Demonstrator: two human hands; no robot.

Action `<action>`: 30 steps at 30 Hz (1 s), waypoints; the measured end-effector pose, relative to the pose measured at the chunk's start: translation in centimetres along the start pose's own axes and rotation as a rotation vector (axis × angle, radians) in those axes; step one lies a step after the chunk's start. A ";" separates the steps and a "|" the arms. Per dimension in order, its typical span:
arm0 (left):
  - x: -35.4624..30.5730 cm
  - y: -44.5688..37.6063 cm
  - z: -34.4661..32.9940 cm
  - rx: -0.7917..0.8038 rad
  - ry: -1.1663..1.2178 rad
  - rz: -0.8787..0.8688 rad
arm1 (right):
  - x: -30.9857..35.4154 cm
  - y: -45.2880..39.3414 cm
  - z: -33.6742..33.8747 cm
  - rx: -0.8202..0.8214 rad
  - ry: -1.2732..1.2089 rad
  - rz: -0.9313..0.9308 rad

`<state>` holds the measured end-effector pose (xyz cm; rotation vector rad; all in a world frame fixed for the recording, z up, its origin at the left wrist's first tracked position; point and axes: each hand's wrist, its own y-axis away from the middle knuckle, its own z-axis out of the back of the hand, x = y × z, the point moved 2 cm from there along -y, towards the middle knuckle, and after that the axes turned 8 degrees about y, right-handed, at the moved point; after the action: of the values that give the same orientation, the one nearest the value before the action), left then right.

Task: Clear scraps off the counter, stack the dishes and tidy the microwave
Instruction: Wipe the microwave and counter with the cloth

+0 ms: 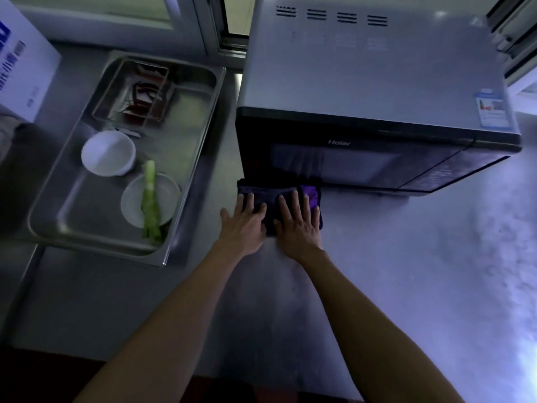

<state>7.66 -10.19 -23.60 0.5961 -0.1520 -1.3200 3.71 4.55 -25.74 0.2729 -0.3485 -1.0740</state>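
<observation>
- I am pressing my left hand (245, 221) and right hand (296, 225) flat, fingers straight and spread, on a soft folded purple cloth (274, 194)
- The cloth is lying on the smooth steel counter (392, 271), touching the near foot of the boxy, shut microwave (374, 91)
- Left, a rectangular steel tray (197, 175) is holding a round white bowl (108, 152) and a plate (170, 196) bearing a green stalk (150, 199)

The brand name "Haier" stands in pale letters on the dark top strip of the door of the microwave (377, 112), while the sticker (492, 109) on its top and the blue print on the white box (27, 65) are too blurred to read.
</observation>
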 end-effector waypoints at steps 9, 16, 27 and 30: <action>-5.4 -2.0 0.0 0.095 0.032 -0.026 | -5.7 1.0 1.2 -0.007 -0.064 -0.114; -15.5 -3.3 -2.0 0.127 0.003 -0.065 | -16.1 3.2 1.5 -0.028 -0.069 -0.168; -31.0 -4.9 -4.5 0.177 0.000 -0.133 | -31.0 7.9 2.0 0.001 -0.079 -0.270; -33.0 -4.2 -5.3 0.172 -0.023 -0.142 | -32.7 9.2 1.6 0.008 -0.048 -0.277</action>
<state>-2.32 22.02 -22.71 0.7489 -0.2475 -1.4611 -3.64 37.71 -25.44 0.3089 -0.3651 -1.3536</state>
